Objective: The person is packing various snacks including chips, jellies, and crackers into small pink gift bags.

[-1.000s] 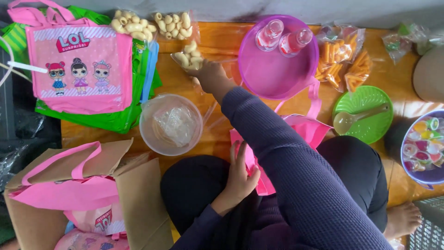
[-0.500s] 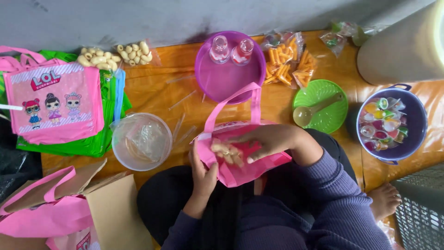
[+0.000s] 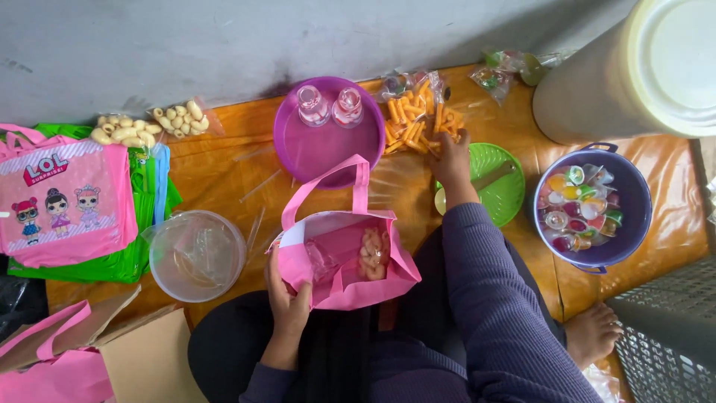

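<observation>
An open pink bag point(image 3: 350, 265) is being held by its near rim in the closed left hand point(image 3: 287, 295), while the right hand point(image 3: 453, 160), fingers spread, is being laid on orange stick-snack packets point(image 3: 418, 116) lying just beyond them.

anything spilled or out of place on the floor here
Nothing looks spilled or damaged. The snacks stay in their clear packets, the wrapped jellies sit inside the purple bucket, and the left hand holds the pink fabric bag open while the right hand touches the orange stick-snack packet.
</observation>
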